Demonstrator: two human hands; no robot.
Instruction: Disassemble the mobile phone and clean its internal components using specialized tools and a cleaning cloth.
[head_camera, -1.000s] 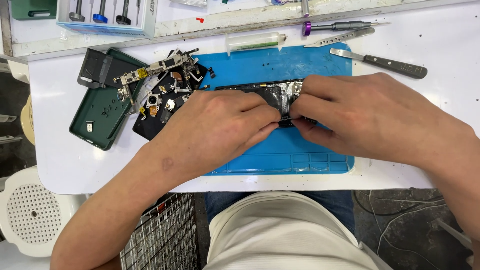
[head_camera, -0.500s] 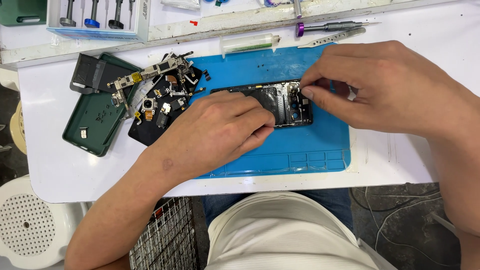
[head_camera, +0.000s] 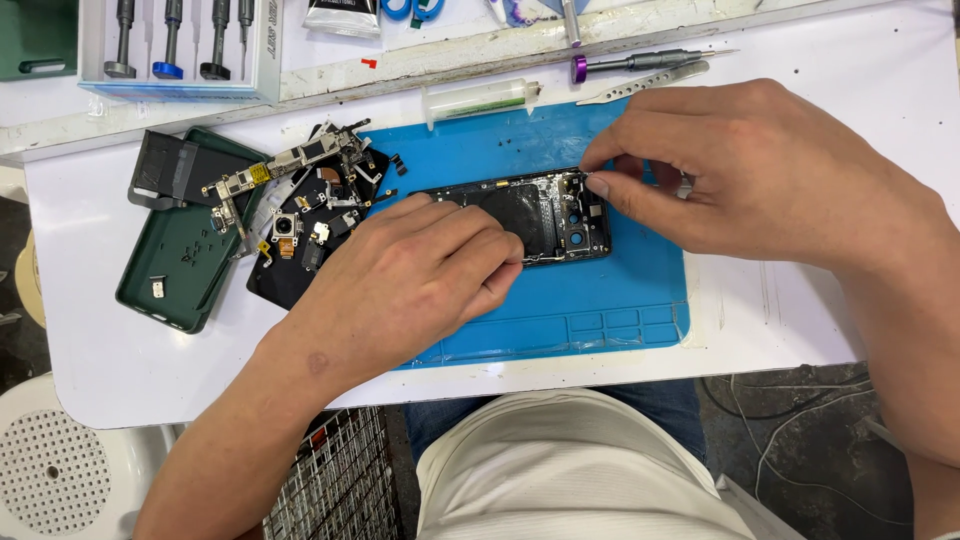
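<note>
An opened black phone body lies on a blue work mat in the head view. My left hand rests flat on the phone's left half and pins it down. My right hand hovers at the phone's upper right corner, thumb and forefinger pinched on a tiny part there; the part is too small to identify. A pile of loose phone parts, with a circuit board and small camera modules, sits left of the mat on a black back cover.
A dark green phone case lies at the left. A syringe, metal tweezers and a purple-tipped screwdriver lie behind the mat. A screwdriver rack stands at the back left. The white table's front edge is close to my body.
My right hand has lifted off the phone's middle and moved up and right to its upper right corner. The phone's inside is now uncovered. My left hand stays on the phone.
</note>
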